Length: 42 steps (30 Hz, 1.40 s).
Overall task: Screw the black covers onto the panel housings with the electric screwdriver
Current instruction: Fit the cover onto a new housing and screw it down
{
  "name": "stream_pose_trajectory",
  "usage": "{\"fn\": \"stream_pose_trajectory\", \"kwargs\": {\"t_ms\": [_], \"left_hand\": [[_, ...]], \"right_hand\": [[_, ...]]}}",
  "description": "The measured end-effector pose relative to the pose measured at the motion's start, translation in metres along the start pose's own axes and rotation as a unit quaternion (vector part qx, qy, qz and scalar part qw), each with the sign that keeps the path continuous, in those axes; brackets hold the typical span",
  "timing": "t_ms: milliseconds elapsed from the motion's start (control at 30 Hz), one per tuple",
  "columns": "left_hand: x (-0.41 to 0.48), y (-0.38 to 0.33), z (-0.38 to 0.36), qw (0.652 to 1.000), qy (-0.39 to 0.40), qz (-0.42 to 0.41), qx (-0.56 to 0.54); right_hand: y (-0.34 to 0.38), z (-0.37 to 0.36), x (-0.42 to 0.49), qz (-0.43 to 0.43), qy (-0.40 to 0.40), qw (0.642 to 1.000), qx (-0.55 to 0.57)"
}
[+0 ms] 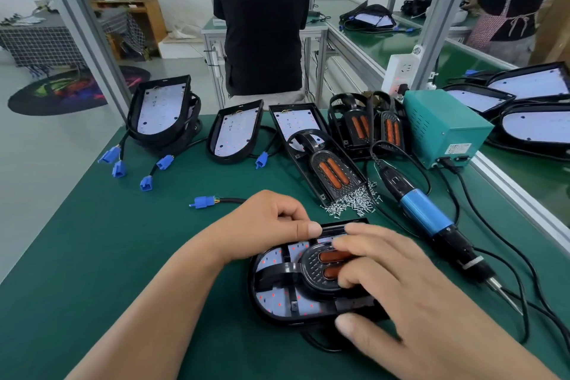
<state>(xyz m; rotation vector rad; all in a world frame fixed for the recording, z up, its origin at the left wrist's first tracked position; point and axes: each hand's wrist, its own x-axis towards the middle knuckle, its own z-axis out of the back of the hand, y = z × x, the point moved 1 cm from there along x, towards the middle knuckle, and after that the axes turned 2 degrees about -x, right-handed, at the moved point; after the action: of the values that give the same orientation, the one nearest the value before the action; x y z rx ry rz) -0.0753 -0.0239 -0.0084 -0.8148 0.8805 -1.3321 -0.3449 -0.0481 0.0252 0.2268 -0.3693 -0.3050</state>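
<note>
A panel housing (pixel 279 302) with a white LED board lies on the green mat in front of me. A black cover (pixel 311 271) with two orange inserts rests on it. My left hand (pixel 271 222) presses the housing's far edge with thumb and fingers. My right hand (pixel 398 290) lies over the cover's right side, fingers spread on the orange inserts, thumb at the near edge. The electric screwdriver (pixel 431 225), blue and black, lies untouched on the mat to the right. A heap of small screws (pixel 354 203) sits behind the housing.
Further housings (pixel 160 111) (pixel 234 133) with blue connectors (pixel 118 168) stand at the back, one holding a loose cover (pixel 327 170). More covers (pixel 367 126) lean by a teal power box (pixel 444 129). Cables cross the right side. A person stands beyond the bench.
</note>
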Motion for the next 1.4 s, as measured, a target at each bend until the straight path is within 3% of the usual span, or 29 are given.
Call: {"fn": "stream_pose_trajectory", "kwargs": {"t_ms": [300,500,733,967,1100,1200,1233,1300,1400], "left_hand": [[-0.001,-0.003,0.001,1.000,0.014,-0.003,-0.020],[-0.002,-0.002,0.001,0.999,0.021,0.003,-0.045],[-0.002,-0.003,0.001,0.998,0.022,0.009,-0.063],[-0.002,-0.007,-0.001,1.000,0.017,0.003,-0.013],[-0.002,-0.008,-0.001,1.000,0.014,0.008,-0.006],[-0.002,-0.008,-0.001,1.000,0.017,0.006,0.005],[-0.002,-0.007,0.000,1.000,0.018,0.006,0.006],[-0.002,-0.006,0.001,1.000,0.019,0.008,0.002],[0.000,-0.002,0.001,1.000,0.021,0.010,0.000]], "right_hand": [[-0.020,0.012,0.036,0.015,0.142,0.990,-0.008],[-0.023,0.017,0.051,0.058,0.178,0.982,-0.036],[-0.020,0.008,0.047,0.092,0.129,0.980,-0.117],[-0.031,-0.004,0.045,0.085,0.109,0.989,-0.055],[-0.037,-0.008,0.038,0.053,0.082,0.995,0.024],[-0.048,-0.002,0.027,-0.061,0.001,0.986,0.157],[-0.055,0.002,0.024,-0.105,-0.053,0.982,0.145],[-0.078,0.012,0.018,-0.196,-0.128,0.972,0.014],[-0.113,0.021,0.005,-0.318,-0.026,0.933,-0.167]]}}
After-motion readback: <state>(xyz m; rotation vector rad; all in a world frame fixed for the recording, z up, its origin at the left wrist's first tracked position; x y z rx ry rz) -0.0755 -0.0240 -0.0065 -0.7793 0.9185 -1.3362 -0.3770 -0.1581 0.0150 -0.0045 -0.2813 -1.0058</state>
